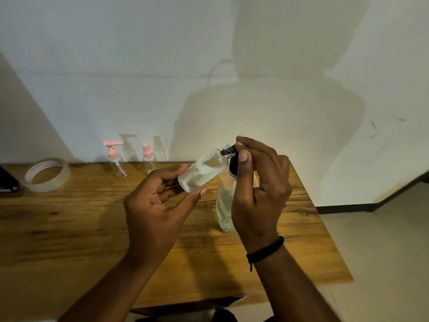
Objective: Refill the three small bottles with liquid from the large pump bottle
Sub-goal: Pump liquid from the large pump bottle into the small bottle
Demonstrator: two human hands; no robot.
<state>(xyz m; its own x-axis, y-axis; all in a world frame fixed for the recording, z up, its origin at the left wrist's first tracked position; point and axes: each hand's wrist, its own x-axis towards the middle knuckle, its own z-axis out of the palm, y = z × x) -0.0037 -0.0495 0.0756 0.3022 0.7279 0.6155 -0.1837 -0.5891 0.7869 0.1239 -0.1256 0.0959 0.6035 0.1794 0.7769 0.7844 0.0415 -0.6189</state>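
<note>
My left hand holds a small clear bottle tilted, its open neck pointing up and right against the black spout of the large pump bottle. The small bottle has clear liquid and bubbles inside. My right hand grips the black pump head, thumb in front of it and fingers curled over the top. The large bottle stands on the wooden table, mostly hidden behind my right hand. Two more small clear bottles stand at the back by the wall: one with a pink pump, one with a pink spray cap.
A roll of clear tape lies at the back left of the table. A dark object sits at the far left edge. The table's right edge runs diagonally beside my right arm, with tiled floor beyond.
</note>
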